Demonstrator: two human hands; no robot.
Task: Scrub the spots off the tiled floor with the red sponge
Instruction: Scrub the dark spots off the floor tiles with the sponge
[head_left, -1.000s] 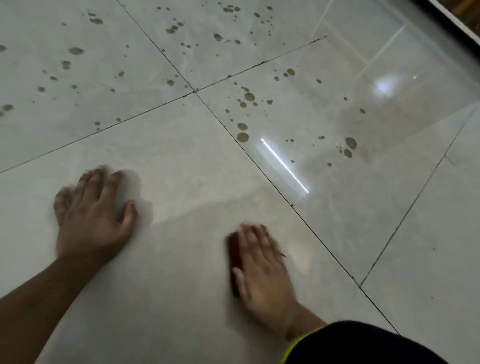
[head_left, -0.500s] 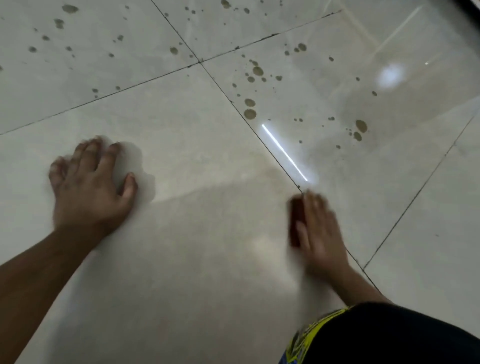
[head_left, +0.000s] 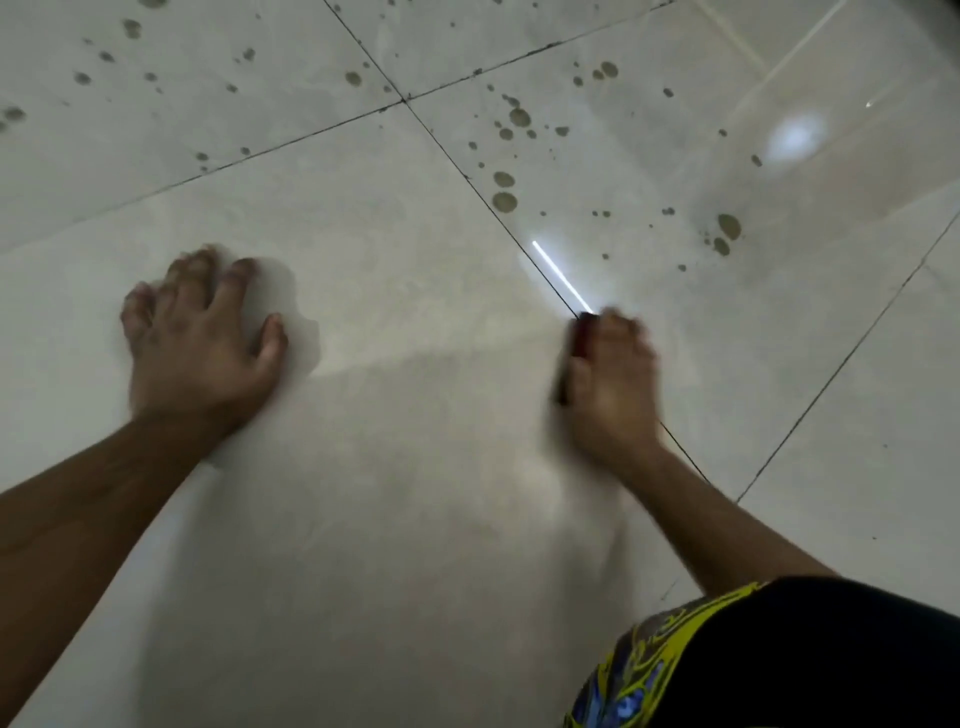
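Note:
My right hand (head_left: 613, 384) presses the red sponge (head_left: 581, 340) flat on the pale tiled floor (head_left: 415, 467), right on a dark grout line. Only the sponge's left edge shows beside my fingers; the hand is blurred. My left hand (head_left: 202, 343) lies palm down on the same tile to the left, fingers spread, holding nothing. Brown spots (head_left: 504, 200) lie on the tile just beyond the sponge, with a larger pair (head_left: 727, 228) farther right. More spots (head_left: 130, 28) dot the far tiles at the top left.
Dark grout lines cross at a junction (head_left: 404, 100) ahead. My knee in black and yellow patterned shorts (head_left: 779, 660) fills the lower right corner. A bright light streak (head_left: 558, 278) and a round glare (head_left: 795, 135) reflect off the glossy tile.
My right hand has slid the sponge forward and to the right, from the middle of the near tile up to the grout line. My left hand stays planted.

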